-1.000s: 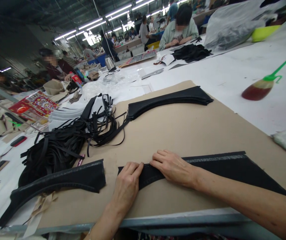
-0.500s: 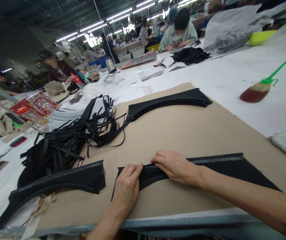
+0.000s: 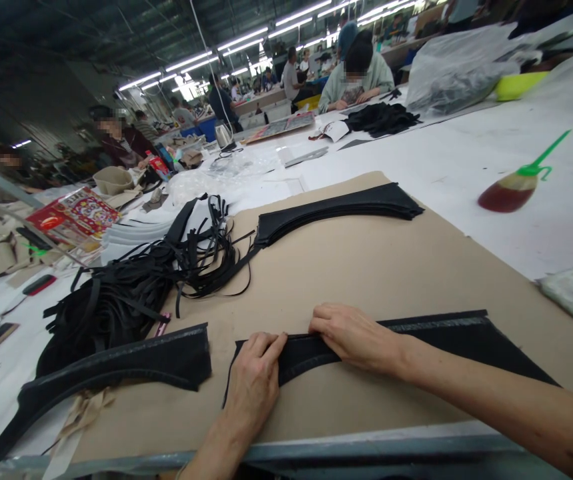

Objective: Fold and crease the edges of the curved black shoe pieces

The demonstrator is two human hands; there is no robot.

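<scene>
A long curved black fabric piece (image 3: 441,337) lies near the front edge of a brown cardboard sheet (image 3: 366,267). My left hand (image 3: 255,380) rests on its left end, fingers together and pressed flat on the cloth. My right hand (image 3: 353,337) presses on the piece's upper edge just to the right, fingers stretched out and lying flat. A second curved black piece (image 3: 116,367) lies to the left of my hands. A stack of similar black pieces (image 3: 336,205) sits farther back on the cardboard.
A tangle of black strips (image 3: 141,287) lies at the left. A squeeze bottle of dark liquid with a green nozzle (image 3: 511,187) lies on the white table at right. A colourful box (image 3: 79,213) and several people at work are farther back.
Both hands stay pressed on the black piece. The view has shifted slightly, and the piece's left tip now shows a thin edge hanging down.
</scene>
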